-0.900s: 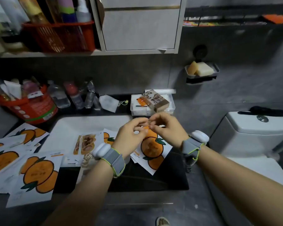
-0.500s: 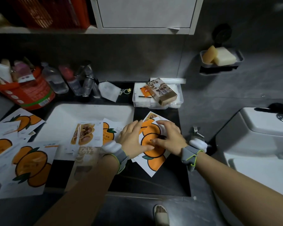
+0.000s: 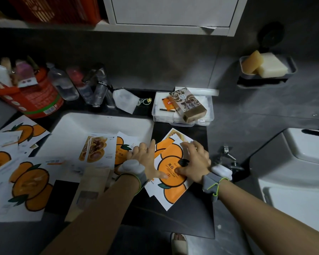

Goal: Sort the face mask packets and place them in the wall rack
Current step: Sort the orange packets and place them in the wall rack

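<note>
A small stack of white face mask packets with orange fruit prints [image 3: 170, 188] lies on the dark counter right of the sink. My left hand [image 3: 147, 160] rests along the stack's left edge, thumb on the top packet. Fingers spread, my right hand [image 3: 196, 161] lies over its upper right part, its thumb pressing the print. More orange packets [image 3: 29, 183] lie spread at the left. Brown-print packets [image 3: 96, 150] and another orange packet [image 3: 122, 150] overlap the sink's front. A beige packet [image 3: 92, 188] lies below them.
The white sink [image 3: 103, 126] fills the counter's middle, with a faucet [image 3: 99, 83], bottles [image 3: 66, 85] and a red tub [image 3: 37, 96] behind. A clear box [image 3: 206, 115] carries a brown carton. On the wall hang a soap dish [image 3: 291, 70] and white cabinet [image 3: 173, 11]; a toilet tank [image 3: 302, 146] stands right.
Both hands came down from mid-air, fingertips together, onto the orange packet stack and now lie flat on it. The view has tilted downward and moved closer.
</note>
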Action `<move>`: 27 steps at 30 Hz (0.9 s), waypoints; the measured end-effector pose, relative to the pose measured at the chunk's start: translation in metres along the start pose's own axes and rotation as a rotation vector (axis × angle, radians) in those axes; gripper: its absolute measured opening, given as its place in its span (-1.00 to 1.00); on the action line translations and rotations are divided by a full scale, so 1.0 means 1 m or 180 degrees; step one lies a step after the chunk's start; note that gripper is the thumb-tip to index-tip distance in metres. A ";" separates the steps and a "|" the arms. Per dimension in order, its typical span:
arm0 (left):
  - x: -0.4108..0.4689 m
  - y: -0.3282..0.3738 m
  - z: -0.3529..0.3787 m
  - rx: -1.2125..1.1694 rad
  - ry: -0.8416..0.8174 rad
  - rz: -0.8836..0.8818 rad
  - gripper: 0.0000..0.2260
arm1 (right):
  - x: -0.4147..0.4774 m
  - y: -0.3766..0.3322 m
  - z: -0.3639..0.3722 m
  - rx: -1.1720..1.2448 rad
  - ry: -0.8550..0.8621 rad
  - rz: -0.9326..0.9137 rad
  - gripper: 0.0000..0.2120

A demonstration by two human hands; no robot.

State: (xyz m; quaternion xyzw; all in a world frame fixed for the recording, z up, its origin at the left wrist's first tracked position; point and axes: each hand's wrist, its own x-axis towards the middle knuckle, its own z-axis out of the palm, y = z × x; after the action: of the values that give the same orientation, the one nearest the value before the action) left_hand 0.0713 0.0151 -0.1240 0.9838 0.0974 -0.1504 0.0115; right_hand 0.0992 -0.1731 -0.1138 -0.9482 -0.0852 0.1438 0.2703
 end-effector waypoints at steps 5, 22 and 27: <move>0.000 0.007 -0.019 -0.0148 -0.0080 0.0114 -0.34 | 0.012 -0.001 -0.013 0.0227 -0.0090 0.0117 -0.12; -0.050 -0.007 -0.096 -0.0765 0.2095 0.1326 -0.76 | -0.004 -0.005 -0.055 0.2896 -0.0488 -0.0378 -0.73; -0.059 -0.020 -0.077 -0.2635 0.1580 0.0475 -0.38 | -0.024 0.008 -0.043 0.2752 -0.0117 -0.0354 -0.75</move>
State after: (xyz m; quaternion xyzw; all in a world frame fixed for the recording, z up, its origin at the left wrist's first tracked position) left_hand 0.0346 0.0273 -0.0323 0.9071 0.0780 0.1413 0.3888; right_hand 0.0908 -0.2060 -0.0778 -0.7391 -0.0729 0.1683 0.6482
